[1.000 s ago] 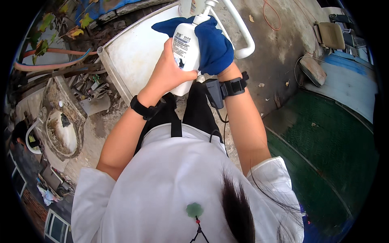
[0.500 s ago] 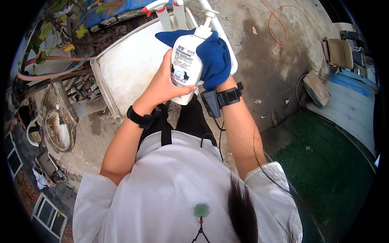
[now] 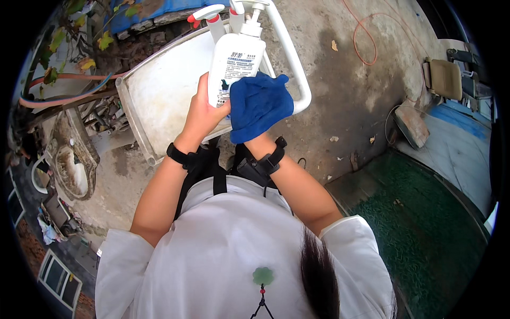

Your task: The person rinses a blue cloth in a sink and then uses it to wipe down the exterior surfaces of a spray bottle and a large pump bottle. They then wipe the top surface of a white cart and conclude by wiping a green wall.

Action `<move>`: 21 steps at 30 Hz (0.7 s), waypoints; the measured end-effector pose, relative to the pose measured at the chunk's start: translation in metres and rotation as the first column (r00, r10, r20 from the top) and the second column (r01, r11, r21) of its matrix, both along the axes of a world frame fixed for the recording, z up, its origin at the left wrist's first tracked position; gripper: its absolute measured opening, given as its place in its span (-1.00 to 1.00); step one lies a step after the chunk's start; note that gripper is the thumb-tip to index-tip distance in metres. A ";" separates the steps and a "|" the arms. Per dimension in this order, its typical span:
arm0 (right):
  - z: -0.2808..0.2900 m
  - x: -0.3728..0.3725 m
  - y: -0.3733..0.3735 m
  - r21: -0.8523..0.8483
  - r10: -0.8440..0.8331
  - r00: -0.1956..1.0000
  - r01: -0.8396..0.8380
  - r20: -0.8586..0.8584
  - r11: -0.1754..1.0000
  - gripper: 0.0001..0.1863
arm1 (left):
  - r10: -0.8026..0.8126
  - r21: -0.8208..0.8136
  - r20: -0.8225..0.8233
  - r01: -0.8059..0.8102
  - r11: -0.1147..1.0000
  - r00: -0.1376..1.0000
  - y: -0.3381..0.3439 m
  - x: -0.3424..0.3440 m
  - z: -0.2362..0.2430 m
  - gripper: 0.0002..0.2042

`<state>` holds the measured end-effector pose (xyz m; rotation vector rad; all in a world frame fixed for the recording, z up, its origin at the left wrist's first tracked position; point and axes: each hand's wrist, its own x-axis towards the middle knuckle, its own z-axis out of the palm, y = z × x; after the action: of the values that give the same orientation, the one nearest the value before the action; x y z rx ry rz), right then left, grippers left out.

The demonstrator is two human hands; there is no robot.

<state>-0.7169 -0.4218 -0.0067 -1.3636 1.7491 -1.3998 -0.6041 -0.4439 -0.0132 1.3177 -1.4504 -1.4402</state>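
My left hand (image 3: 200, 118) is wrapped round the lower left side of a white pump bottle (image 3: 240, 52). The bottle tilts slightly, its pump head at the far end and its printed label facing up. A blue cloth (image 3: 261, 103) covers my right hand (image 3: 260, 144), leaving only the heel of the hand and the wrist showing. Cloth and hand lie over the bottle's lower front, hiding part of the label. The fingers of my right hand are out of sight under the cloth.
Beneath the bottle stands a white-topped table (image 3: 164, 80) with a pale frame. Two spray bottles, one with a red-tipped trigger (image 3: 206, 15), stand at its far side. A thin orange hose (image 3: 356, 40) lies on the concrete at far right. Green matting (image 3: 419, 212) covers the right.
My right hand and the cloth have come from behind the bottle's right side round to its lower front. The bottle has shifted slightly left and stands a little more upright in view.
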 end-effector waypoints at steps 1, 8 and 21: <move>0.007 -0.003 -0.006 0.362 0.318 0.786 -0.129 -0.531 0.923 -0.84 | -0.004 -0.005 0.003 0.004 1.000 1.000 0.001 0.012 -0.001 -0.44; 0.008 0.030 -0.021 -0.180 0.138 0.961 -0.183 -0.239 0.966 -0.85 | -0.006 0.063 -0.183 0.017 0.998 0.983 0.024 0.060 0.014 -0.47; 0.038 0.080 -0.005 -0.214 0.062 0.760 -0.259 -0.647 0.942 -0.75 | -0.012 0.013 -0.318 0.017 1.000 0.948 0.025 0.108 0.017 -0.50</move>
<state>-0.6365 -0.4265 0.0312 -2.3115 1.7805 -1.2051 -0.4956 -0.4189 0.0043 1.0268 -1.2386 -1.5924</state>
